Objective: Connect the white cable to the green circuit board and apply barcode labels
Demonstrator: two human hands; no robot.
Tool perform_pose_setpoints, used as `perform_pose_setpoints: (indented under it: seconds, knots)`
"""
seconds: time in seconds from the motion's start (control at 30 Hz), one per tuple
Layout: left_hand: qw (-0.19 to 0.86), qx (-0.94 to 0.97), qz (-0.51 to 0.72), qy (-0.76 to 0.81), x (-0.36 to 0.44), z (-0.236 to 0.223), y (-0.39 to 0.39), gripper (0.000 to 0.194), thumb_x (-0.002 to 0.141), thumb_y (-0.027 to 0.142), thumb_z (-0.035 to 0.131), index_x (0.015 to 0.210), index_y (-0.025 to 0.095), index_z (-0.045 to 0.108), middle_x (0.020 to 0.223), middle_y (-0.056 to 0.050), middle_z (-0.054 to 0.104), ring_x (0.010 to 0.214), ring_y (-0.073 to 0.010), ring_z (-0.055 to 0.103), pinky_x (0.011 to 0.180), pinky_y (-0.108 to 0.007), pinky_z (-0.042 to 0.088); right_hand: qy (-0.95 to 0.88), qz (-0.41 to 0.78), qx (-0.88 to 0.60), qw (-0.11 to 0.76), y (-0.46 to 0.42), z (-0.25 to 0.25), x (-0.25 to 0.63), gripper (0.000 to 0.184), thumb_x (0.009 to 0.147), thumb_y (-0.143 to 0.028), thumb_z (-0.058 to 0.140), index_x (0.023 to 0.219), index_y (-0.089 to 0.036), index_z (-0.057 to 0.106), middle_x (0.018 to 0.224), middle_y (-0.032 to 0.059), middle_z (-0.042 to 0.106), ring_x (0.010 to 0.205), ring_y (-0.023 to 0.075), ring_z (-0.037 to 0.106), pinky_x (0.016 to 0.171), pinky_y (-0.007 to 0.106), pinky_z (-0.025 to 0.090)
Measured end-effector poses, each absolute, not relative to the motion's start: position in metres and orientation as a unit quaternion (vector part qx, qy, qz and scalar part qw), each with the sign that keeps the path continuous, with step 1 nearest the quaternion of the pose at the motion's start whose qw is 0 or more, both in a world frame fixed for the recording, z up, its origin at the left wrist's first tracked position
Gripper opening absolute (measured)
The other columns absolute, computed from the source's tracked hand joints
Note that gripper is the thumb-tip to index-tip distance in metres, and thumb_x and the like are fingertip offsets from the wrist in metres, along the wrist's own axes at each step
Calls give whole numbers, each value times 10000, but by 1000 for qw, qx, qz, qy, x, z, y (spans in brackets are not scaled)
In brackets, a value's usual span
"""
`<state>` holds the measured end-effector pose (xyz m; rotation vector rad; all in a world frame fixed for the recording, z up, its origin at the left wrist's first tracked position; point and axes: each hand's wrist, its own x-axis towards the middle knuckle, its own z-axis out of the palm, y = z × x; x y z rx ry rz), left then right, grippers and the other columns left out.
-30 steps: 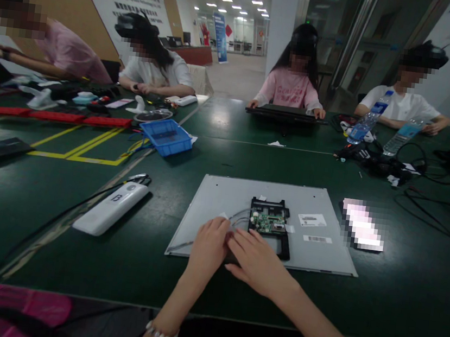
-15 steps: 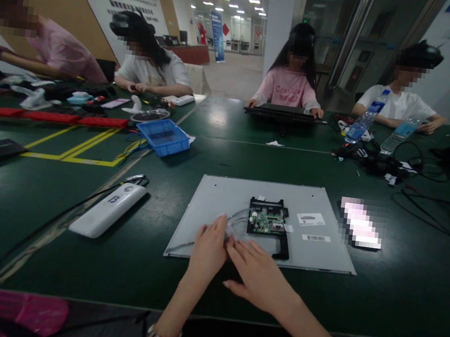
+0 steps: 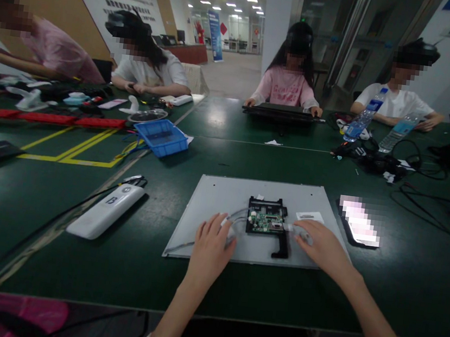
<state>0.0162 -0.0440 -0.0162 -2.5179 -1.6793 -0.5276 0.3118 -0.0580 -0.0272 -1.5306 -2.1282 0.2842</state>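
Observation:
A pale grey flat panel [image 3: 221, 195] lies on the table before me. A green circuit board [image 3: 264, 222] in a black bracket [image 3: 281, 246] rests on it. My left hand [image 3: 212, 243] lies on the panel's left part with its fingers apart, over the grey cables [image 3: 239, 214] that run to the board. What lies under its fingertips is partly hidden. My right hand [image 3: 319, 248] is at the board's right side, its fingertips pinched on a clear strip of tape [image 3: 289, 227]. A white label [image 3: 307, 216] shows just behind those fingers.
A phone [image 3: 360, 223] lies right of the panel, a white power bank [image 3: 107, 211] with cables to its left. Farther off are a blue tray [image 3: 161, 137], two bottles [image 3: 365, 114] and tangled black cables [image 3: 374, 157]. Several people sit around the table; one holds a black panel [image 3: 284, 114].
My right hand has moved away from my left, rightward to the tape at the board's edge. My left hand stays over the cables, its fingers spread wider.

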Motion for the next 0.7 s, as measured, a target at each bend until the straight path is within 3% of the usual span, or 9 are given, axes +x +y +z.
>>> perform_pose_setpoints:
  seconds: [0.3,0.53,0.7]
  knots:
    - [41,-827,-176,-532,11,-2,-38,232,880,161,413,964,209,623,1021,-84,667,956,-229,601,919,-411,404,-832,22,-525,177,-38,-40,297,229,854,-160,473,1025,-192,621,1011,93,660,931,240,599,823,421,466]
    - [103,-794,-275,-533,-10,13,-25,230,892,196,436,1016,216,629,1107,-53,656,1105,-217,553,994,-402,339,-804,-44,-567,172,-45,-40,320,293,847,-94,419,1037,-162,631,1049,122,653,971,255,592,838,427,459]
    - [91,-798,-223,-552,-19,7,-13,238,885,207,428,958,223,654,1096,-57,662,1126,-243,536,1016,-451,277,-761,-61,-625,161,-47,-48,350,321,827,-96,415,1056,-140,636,1096,146,638,1024,280,575,859,461,456]
